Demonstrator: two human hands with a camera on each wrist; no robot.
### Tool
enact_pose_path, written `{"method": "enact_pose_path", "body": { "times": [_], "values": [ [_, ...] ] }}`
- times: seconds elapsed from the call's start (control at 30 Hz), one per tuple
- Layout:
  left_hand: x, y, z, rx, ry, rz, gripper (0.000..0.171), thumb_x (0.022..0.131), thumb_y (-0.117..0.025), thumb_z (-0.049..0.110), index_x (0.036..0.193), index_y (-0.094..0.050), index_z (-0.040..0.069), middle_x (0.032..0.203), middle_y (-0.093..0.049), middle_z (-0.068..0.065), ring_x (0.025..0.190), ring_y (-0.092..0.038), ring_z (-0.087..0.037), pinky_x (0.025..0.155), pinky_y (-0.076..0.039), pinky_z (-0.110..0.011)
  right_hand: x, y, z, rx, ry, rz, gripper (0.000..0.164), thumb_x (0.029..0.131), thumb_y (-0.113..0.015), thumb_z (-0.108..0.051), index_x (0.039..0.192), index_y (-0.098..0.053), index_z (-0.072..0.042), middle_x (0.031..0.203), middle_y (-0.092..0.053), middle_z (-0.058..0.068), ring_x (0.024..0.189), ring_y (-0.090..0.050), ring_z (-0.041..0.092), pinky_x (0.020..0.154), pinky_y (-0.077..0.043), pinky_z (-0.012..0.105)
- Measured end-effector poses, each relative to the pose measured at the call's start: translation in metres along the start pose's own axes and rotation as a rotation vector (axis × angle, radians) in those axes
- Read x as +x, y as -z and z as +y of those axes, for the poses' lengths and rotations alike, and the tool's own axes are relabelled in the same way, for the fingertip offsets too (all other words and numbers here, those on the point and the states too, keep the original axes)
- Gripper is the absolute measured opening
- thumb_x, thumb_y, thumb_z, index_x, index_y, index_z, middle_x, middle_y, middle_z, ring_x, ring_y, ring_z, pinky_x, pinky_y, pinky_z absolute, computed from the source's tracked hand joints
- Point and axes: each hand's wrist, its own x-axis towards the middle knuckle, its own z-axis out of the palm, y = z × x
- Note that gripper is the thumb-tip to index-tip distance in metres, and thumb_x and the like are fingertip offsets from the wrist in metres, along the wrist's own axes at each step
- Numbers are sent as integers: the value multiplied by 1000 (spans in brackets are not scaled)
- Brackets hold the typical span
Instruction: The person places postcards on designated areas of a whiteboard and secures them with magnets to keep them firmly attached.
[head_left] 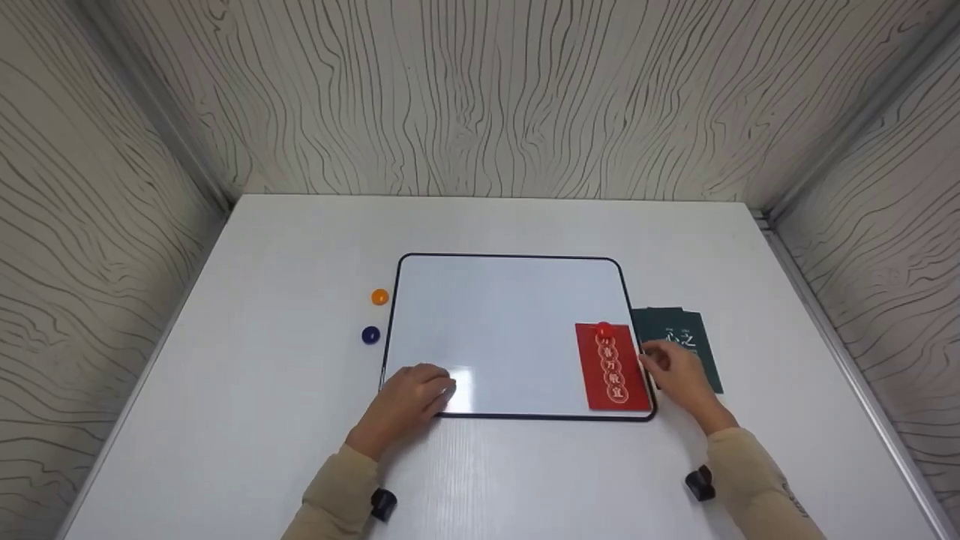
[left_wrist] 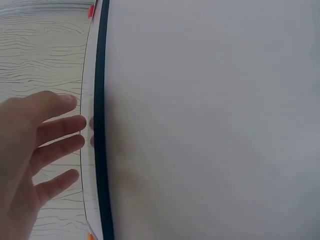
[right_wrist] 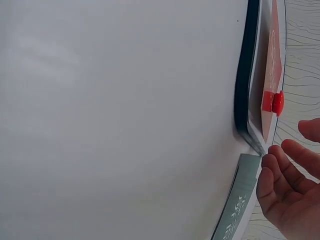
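Observation:
A whiteboard [head_left: 510, 330] with a dark frame lies flat on the table. On its right side lies a red envelope [head_left: 591, 367] with white printed characters, a red round magnet [head_left: 604, 329] on its upper part. My left hand [head_left: 412, 394] is over the board's front left corner, its fingers loosely bent and apart in the left wrist view, holding nothing. Beside the board's right edge, my right hand [head_left: 679, 375] hovers partly over dark green printed cards [head_left: 694, 326]. In the right wrist view its fingers [right_wrist: 290, 172] are loosely curled with nothing between them.
An orange magnet [head_left: 380, 297] and a dark blue magnet [head_left: 370, 335] lie on the table left of the board. Patterned panels [head_left: 480, 97] enclose the white table [head_left: 315, 232] at the back and both sides. Each wrist carries a small black device [head_left: 700, 484].

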Motion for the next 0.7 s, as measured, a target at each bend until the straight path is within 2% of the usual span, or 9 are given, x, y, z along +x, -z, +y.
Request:
{"method": "enact_pose_path", "body": {
  "times": [0.17, 0.37, 0.57, 0.7],
  "values": [
    [-15, 5, -8, 7, 39, -65, 26, 92, -62, 22, 116, -68, 14, 126, -67, -4, 121, -61, -21, 102, -52, -39, 1, 2, 8, -12, -27, 5, 31, 94, -58, -11, 120, -59, 5, 96, -65, 19, 86, -58, 21, 64, -45, 16],
    [-30, 15, -14, -74, 119, -194, 40, 92, -62, 27, 130, -61, 16, 145, -53, -5, 138, -47, -26, 113, -41, -47, 2, 6, 17, -21, -54, 10, 32, 94, -57, -12, 121, -58, 5, 97, -64, 21, 88, -59, 24, 66, -45, 18],
    [-36, 24, -18, -118, 139, -265, 49, 90, -64, 34, 136, -56, 17, 151, -46, -7, 143, -40, -30, 115, -37, -50, 3, 12, 24, -21, -73, 30, 32, 94, -56, -10, 120, -58, 8, 102, -65, 27, 92, -61, 32, 77, -54, 36],
    [-36, 27, -20, -120, 143, -322, 53, 90, -63, 38, 139, -52, 21, 155, -41, -6, 145, -35, -30, 116, -35, -50, 4, 16, 28, -12, -108, 19, 33, 95, -54, -11, 122, -56, 8, 105, -64, 27, 94, -59, 31, 80, -52, 39]
  ]
}}
